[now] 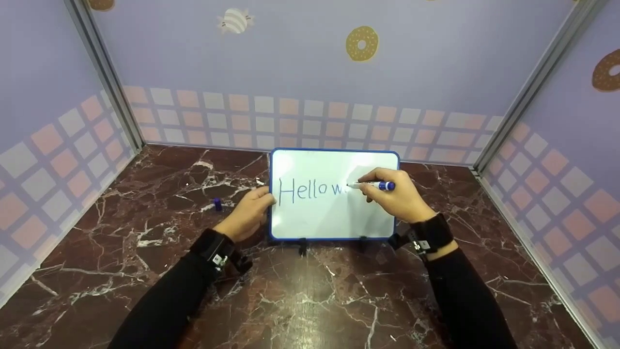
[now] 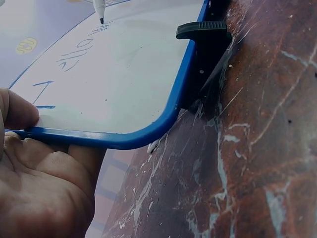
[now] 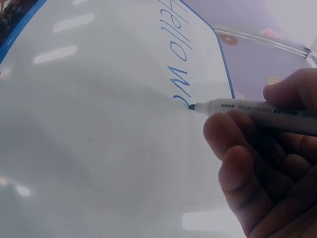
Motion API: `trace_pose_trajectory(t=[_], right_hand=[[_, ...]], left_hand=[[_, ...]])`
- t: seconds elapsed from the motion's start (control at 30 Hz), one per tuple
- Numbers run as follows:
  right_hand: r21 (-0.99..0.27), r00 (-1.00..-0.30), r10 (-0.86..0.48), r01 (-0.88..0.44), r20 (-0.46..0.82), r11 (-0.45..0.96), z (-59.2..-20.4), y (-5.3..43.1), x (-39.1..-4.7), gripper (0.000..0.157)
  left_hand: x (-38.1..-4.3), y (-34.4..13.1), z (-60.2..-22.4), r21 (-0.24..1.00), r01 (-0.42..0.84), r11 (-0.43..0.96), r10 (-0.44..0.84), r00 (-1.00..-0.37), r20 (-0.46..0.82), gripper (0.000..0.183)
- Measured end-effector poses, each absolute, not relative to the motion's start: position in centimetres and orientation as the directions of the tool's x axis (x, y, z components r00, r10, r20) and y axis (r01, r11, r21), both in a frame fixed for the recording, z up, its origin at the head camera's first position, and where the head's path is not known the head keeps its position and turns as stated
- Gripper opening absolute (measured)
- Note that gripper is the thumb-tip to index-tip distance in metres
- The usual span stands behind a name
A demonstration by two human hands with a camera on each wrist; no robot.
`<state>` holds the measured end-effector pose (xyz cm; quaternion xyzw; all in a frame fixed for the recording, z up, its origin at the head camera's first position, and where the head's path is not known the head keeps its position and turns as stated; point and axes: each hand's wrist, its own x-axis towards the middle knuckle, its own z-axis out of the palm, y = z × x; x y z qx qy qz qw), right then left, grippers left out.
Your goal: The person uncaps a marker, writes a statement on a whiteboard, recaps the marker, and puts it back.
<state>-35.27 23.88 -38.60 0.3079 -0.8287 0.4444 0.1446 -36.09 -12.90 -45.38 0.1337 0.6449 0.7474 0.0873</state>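
Observation:
A small whiteboard (image 1: pixel 329 218) with a blue frame stands tilted on the table, held up by black clip feet (image 2: pixel 203 30). Blue handwriting on it reads "Hello w" and the start of another letter. My left hand (image 1: pixel 249 213) grips the board's left edge, thumb on the front and fingers behind, as the left wrist view shows. In my right hand (image 1: pixel 395 196) a white marker (image 3: pixel 257 111) with a blue end is pinched between thumb and fingers. Its dark tip (image 3: pixel 192 106) meets the board at the end of a curved stroke after the "w".
A blue marker cap (image 1: pixel 217 204) stands on the dark red marbled table (image 1: pixel 300 300), left of my left hand. Behind the board rises a lilac wall (image 1: pixel 300 63) with a checked band and printed donuts. Side panels with metal corner posts enclose the table left and right.

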Motion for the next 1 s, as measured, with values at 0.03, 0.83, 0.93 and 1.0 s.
trace_pose_trajectory(t=[0.03,0.83,0.93,1.0], right_hand=[[-0.648,-0.772,-0.377,-0.635,0.512,0.420,-38.56,23.87,-35.23,0.011],[-0.648,-0.800,-0.375,-0.599,0.468,0.470,-38.15,24.07,-34.94,0.009],[-0.648,-0.801,-0.388,-0.597,0.456,0.472,-38.18,24.03,-34.97,0.010],[-0.649,-0.801,-0.395,-0.596,0.449,0.472,-38.22,23.99,-35.00,0.010]], left_hand=[[-36.10,-12.89,-45.39,0.987,0.042,-0.154,0.300,-0.950,0.087,0.034],[-36.08,-12.82,-45.35,0.987,0.025,-0.160,0.296,-0.952,0.072,0.036],[-36.10,-12.84,-45.38,0.988,0.036,-0.150,0.297,-0.951,0.080,0.035],[-36.10,-12.86,-45.40,0.988,0.040,-0.148,0.296,-0.952,0.083,0.035]])
